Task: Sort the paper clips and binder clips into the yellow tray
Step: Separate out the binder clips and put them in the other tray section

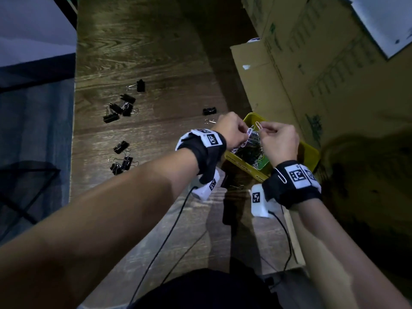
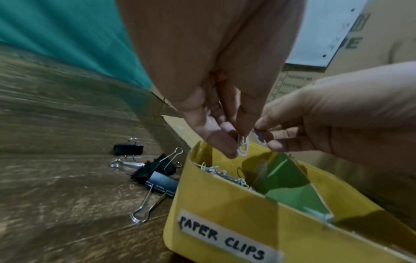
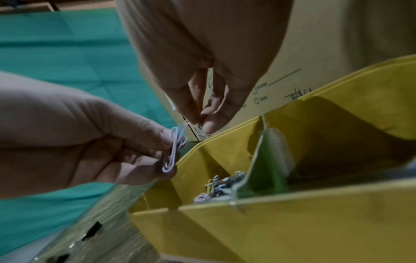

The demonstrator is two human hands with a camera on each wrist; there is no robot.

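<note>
Pinched between thumb and fingertips, a small bunch of thin white wire paper clips [image 3: 172, 153] hangs from the left hand [image 1: 230, 130], while the right hand [image 1: 278, 140] nips a single looped clip [image 1: 258, 125] in the same fingertip hold. Both hands meet just above the yellow tray [image 2: 225, 204], a smooth plastic box with rounded corners that sits at the right of the wood-grain table [image 1: 145, 52], against brown cardboard boxes [image 1: 323, 74]. A green card divider [image 2: 290, 179] stands upright across the tray; on its left side lies a tangled heap of wire paper clips [image 2: 225, 175]. A white strip on the tray's near wall reads "PAPER CLIPS" [image 2: 227, 238] in black marker. Black binder clips [image 1: 120, 105] with bent silver wire handles lie scattered on the table to the left, some just beside the tray, others well apart. One silver clip [image 1: 281, 175] clings to the right wristband.
</note>
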